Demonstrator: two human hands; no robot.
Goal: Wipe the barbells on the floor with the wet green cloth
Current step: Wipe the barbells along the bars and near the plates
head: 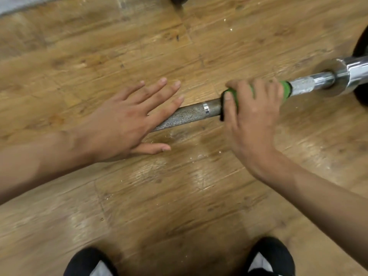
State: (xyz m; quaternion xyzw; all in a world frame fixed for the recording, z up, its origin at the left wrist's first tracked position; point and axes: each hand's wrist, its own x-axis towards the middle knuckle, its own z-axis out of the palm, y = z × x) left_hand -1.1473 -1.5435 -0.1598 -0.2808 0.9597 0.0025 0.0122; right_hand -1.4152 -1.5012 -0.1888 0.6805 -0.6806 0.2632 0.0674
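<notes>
l hand point(119, 124) & r hand point(253, 116) bare, forearms bare to frame edge. low in view, l shoe point(87, 261) & r shoe point(272, 253): rounded black toes, each w/ pale grey-white patch behind, blurry.

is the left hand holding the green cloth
No, the green cloth is wrapped round the barbell in the grip of the right hand, while the left hand lies open with straight, spread fingers.

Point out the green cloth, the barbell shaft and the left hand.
green cloth point(286, 91), head view, exposed edge at its right end
barbell shaft point(189, 114), head view, bare knurled stretch
left hand point(123, 124), head view, back of hand
</notes>
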